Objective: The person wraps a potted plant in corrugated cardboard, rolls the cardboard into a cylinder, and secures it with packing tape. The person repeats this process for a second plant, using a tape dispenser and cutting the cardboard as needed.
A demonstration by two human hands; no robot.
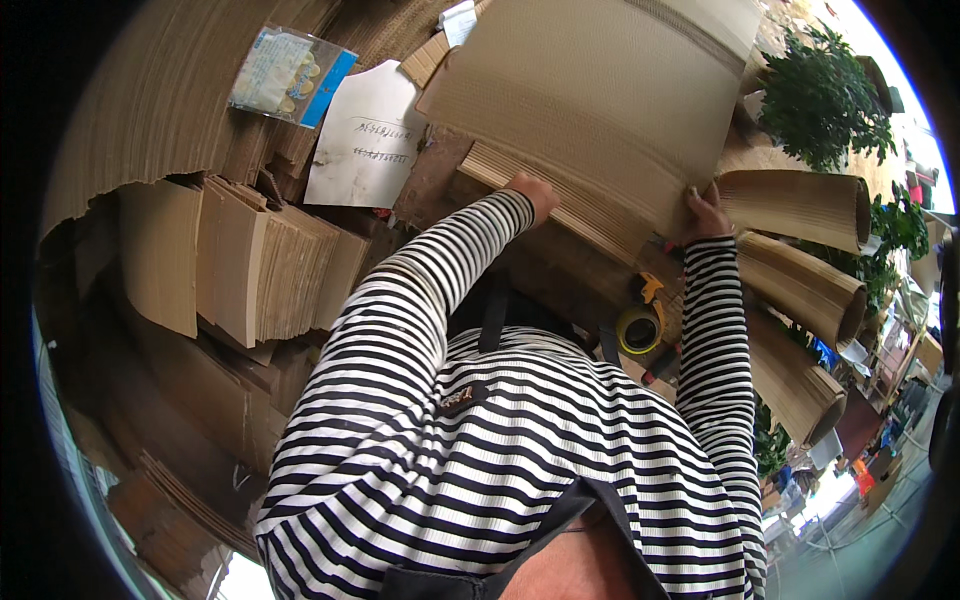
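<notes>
A large brown corrugated cardboard sheet (592,97) with crease lines spreads before me, over a stack of cardboard (581,214) whose layered near edge shows. My left hand (534,196) is curled over that near edge, its fingertips partly hidden. At the sheet's right corner, my right hand (706,214) grips the edge with the thumb on top; its other fingers are out of sight. Between my arms, close to my body, is a yellow-rimmed roll of tape (639,331) on an orange tape dispenser (651,289).
Upright cardboard bundles (292,270) crowd the left, below a tall cardboard stack (157,90). A white paper (367,142) with handwriting lies near a clear plastic packet (289,75). Curled cardboard sheets (795,210) project at right, near a leafy plant (821,97).
</notes>
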